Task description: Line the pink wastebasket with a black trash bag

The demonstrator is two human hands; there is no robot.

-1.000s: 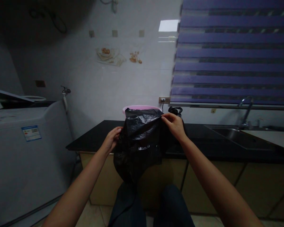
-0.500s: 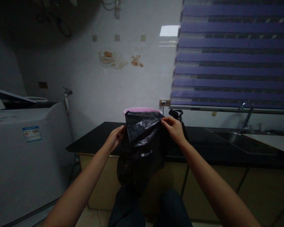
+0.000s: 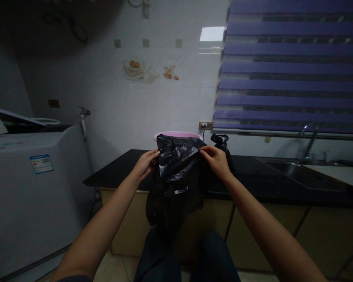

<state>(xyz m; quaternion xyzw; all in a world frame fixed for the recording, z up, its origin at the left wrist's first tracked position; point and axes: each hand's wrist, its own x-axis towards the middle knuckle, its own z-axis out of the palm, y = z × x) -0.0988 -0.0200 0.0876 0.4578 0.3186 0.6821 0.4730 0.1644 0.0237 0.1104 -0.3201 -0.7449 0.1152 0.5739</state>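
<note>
Our left hand (image 3: 145, 164) and right hand (image 3: 217, 159) pinch the black bag (image 3: 179, 170) at its left and right edges, where we'd best hold it, likely light, limp and slippery.

Dim light (darkest upper left)

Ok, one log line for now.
left hand: pinching black bag, left side | right hand: pinching its right side | pink rim: behind bag | second black bag: on counter, behind right hand

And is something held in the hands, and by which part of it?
A black bag: the left hand and the right hand pinch its upper part, one near each side.
</note>
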